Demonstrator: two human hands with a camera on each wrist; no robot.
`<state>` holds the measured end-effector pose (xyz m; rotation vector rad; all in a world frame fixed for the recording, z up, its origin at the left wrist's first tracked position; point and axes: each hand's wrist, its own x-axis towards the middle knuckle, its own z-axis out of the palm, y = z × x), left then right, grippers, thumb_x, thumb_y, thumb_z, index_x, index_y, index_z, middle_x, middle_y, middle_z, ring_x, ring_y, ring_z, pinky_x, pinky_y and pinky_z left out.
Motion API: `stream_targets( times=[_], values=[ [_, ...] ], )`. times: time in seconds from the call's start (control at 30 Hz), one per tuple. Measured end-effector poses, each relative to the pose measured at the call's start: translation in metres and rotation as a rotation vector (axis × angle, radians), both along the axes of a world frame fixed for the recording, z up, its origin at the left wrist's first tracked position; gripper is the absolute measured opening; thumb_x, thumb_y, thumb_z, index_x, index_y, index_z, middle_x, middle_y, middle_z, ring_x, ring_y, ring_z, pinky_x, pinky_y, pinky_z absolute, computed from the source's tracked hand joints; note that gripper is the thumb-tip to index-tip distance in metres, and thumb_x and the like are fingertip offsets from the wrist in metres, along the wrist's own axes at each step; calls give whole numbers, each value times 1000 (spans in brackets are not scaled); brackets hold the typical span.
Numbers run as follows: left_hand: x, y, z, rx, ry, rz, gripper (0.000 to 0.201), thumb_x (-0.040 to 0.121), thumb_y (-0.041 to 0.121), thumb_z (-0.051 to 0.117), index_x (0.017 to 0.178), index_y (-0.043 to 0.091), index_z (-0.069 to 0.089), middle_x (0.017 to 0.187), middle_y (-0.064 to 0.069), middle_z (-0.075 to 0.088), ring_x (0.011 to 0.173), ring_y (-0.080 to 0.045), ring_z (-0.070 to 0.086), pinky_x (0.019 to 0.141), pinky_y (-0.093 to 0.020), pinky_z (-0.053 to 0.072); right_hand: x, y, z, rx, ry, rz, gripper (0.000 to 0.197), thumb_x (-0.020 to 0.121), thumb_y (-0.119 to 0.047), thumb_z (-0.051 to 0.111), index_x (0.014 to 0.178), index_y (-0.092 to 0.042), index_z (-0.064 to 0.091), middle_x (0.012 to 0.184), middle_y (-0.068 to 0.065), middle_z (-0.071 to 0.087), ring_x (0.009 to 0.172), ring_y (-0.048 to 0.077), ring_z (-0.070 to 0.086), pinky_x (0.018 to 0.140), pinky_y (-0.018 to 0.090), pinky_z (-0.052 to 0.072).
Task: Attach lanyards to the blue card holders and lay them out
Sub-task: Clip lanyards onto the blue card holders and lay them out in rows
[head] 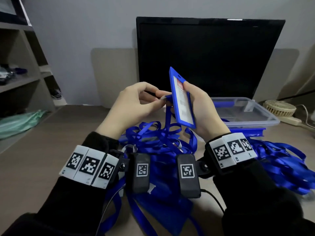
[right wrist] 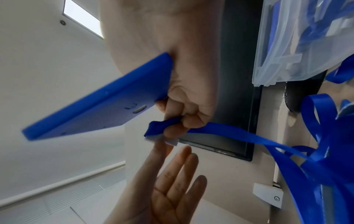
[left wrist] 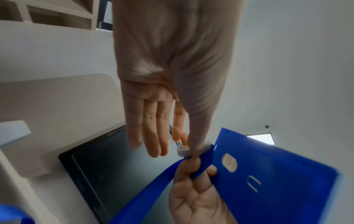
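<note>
My right hand (head: pixel 202 108) holds a blue card holder (head: pixel 182 99) upright in front of me, slot end up, with a printed card inside. Its lower fingers (right wrist: pixel 191 121) also pin a blue lanyard strap (right wrist: pixel 226 133) behind the holder (right wrist: pixel 103 104). My left hand (head: pixel 134 103) pinches the lanyard's white clip (left wrist: pixel 182 150) between thumb and index finger, right beside the holder's (left wrist: pixel 272 181) edge; its other fingers are stretched out. The strap (head: pixel 167 116) hangs down into a pile of blue lanyards (head: pixel 153 138) on the table.
A black monitor (head: pixel 204 57) stands behind the hands. A clear plastic box (head: pixel 271 117) with more blue holders sits at the right, a small fan (head: pixel 279 108) beyond it. More lanyards (head: pixel 281 164) spread at the right. Shelves (head: pixel 20 65) and a green bag (head: pixel 18 121) are at the left.
</note>
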<state>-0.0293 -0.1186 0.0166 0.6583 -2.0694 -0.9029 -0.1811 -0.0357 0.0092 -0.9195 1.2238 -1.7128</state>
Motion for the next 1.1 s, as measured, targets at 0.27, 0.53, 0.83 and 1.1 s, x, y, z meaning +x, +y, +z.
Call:
stream_targets(
  times=[0.27,0.53,0.83,1.1],
  values=[
    [6,5,3,112,90,-133,32,72,22,78,101,19,64,92,-1,75,92,-18,71,88,-42,56,6,0,0,15,9,16,43,96,-40,47,118,-5,56,102,15,72,77,20,68,89,36,52],
    [16,-4,5,0,116,-73,24,75,8,78,96,14,67,86,-3,73,76,-11,69,73,-19,54,-7,4,5,101,203,-28,43,94,-43,48,115,-7,56,104,9,72,92,28,70,88,40,53],
    [21,-6,6,-49,-17,-46,14,77,8,76,89,14,74,82,2,75,78,-7,71,70,-13,52,-11,10,5,156,549,28,23,99,-31,46,106,-13,59,94,5,70,79,18,69,71,35,56],
    [22,-6,3,-101,-70,47,8,77,11,76,84,16,74,78,6,74,75,-2,69,66,-8,50,-6,12,6,146,612,111,21,99,-19,48,110,-18,66,97,8,72,81,17,69,73,32,55]
  ],
)
